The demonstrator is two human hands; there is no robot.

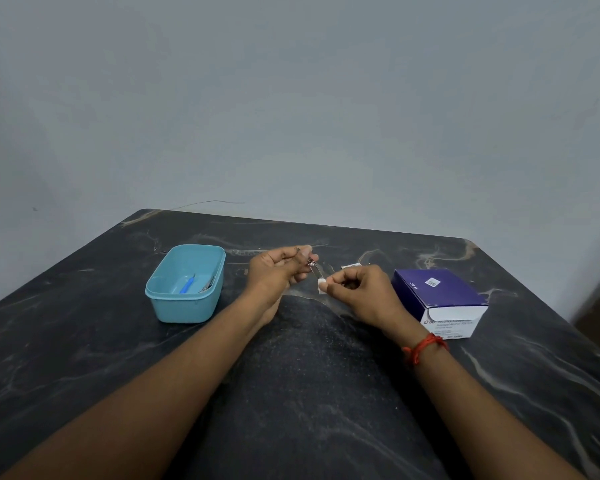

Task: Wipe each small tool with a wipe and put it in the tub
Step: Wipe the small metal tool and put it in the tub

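Already two tools [186,286] in one tub [184,310]

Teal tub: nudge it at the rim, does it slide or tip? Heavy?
Probably slides rather than tips: the tub is low and wide, flat on the smooth table. Likely light: thin-looking plastic holding only a blue-handled tool and some metal tools. Those may shift if it is shoved.

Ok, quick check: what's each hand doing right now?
The left hand is closed, pinching a small metal tool.
The right hand is closed, pinching a white wipe.
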